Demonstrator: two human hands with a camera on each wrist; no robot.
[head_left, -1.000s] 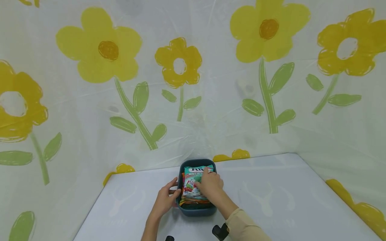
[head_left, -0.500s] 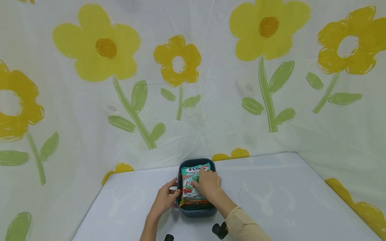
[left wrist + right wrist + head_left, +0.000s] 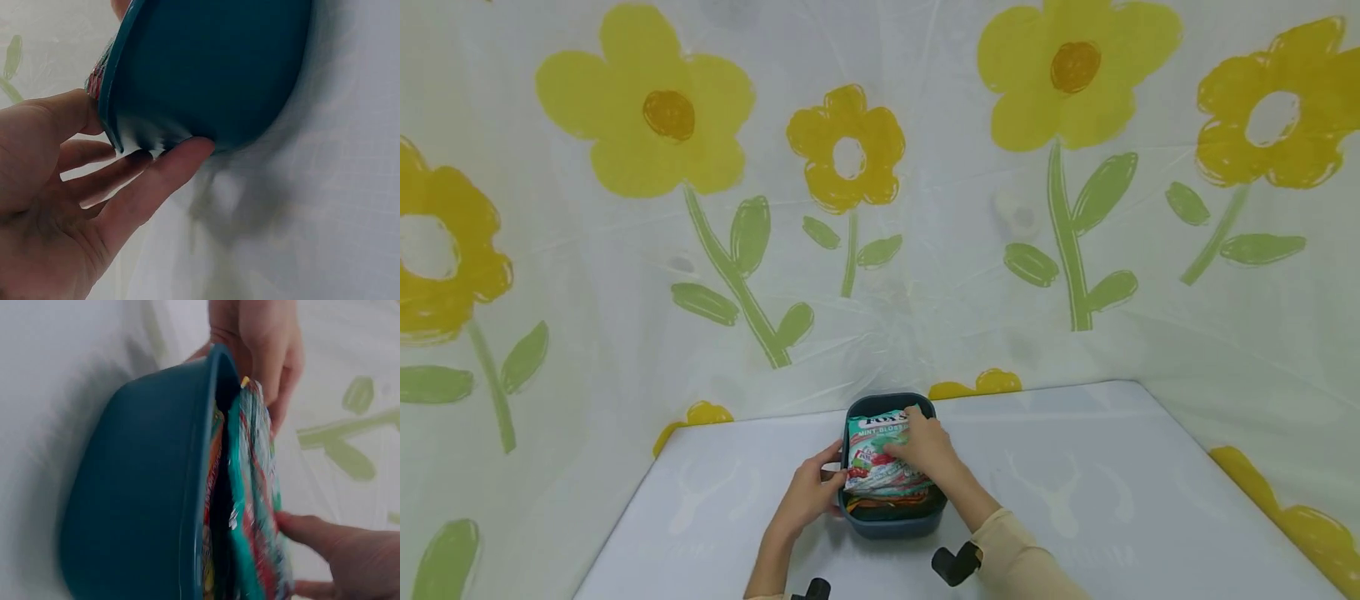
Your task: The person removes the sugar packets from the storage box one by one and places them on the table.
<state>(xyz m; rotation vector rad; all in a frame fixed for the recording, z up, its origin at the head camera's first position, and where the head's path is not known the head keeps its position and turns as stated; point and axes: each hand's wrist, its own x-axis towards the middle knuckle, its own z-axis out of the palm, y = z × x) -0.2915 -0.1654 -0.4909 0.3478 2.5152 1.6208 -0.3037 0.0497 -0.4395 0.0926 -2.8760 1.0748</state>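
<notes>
A dark teal plastic bin (image 3: pixel 891 528) stands on the white table, holding snack bags. On top lies a mint-green candy bag (image 3: pixel 876 462) printed FOX'S and MINT BLOSS. My right hand (image 3: pixel 927 446) grips this bag by its upper right side, thumb on its printed front. In the right wrist view the candy bag (image 3: pixel 259 487) stands out past the bin's rim, with a gap below it. Orange-and-red packaging (image 3: pixel 215 456) shows underneath. My left hand (image 3: pixel 811 492) holds the bin's left side, thumb at the rim and fingers against the outer wall (image 3: pixel 250 75).
The white table (image 3: pixel 1120 483) spreads out on both sides of the bin. Behind it hangs a pale curtain (image 3: pixel 925 250) printed with yellow flowers. Black wrist devices (image 3: pixel 957 563) sit on both forearms.
The candy bag has come up out of the bin and shifted slightly left, exposing more packaging below. My right hand has moved with it. My left hand stays at the bin's side.
</notes>
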